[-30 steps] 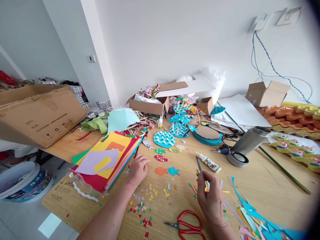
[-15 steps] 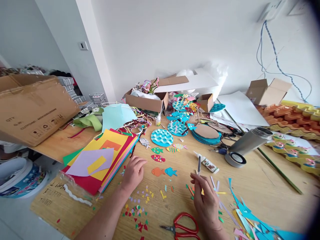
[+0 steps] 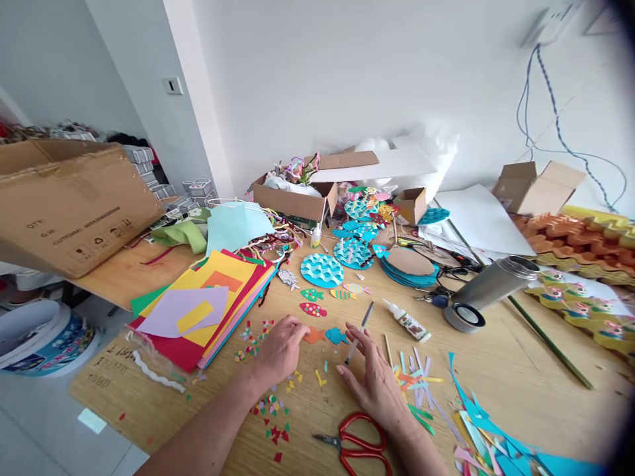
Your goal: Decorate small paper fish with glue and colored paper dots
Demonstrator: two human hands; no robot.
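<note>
My left hand (image 3: 282,350) is closed at the tail side of the orange paper fish (image 3: 313,335), fingertips at its left end; its grip is partly hidden. A blue paper fish (image 3: 336,336) lies just right of it. My right hand (image 3: 370,373) holds a slim pen (image 3: 366,317) between its fingers, with the fingertips near the blue fish. Above them lie a red dotted fish (image 3: 313,309), a green fish (image 3: 312,295) and striped fish (image 3: 343,295). Red-handled scissors (image 3: 362,443) rest below my right hand.
Coloured paper sheets (image 3: 186,311) are stacked at the left. A glue bottle (image 3: 407,320), steel flask (image 3: 496,281) and its lid (image 3: 464,316) stand or lie at the right. Paper scraps (image 3: 496,430) spread at the lower right. Blue wavy discs (image 3: 322,271) lie farther back.
My left hand has moved right to the orange fish. My right hand has moved left with the pen, toward the blue fish, uncovering paper strips and a thin stick.
</note>
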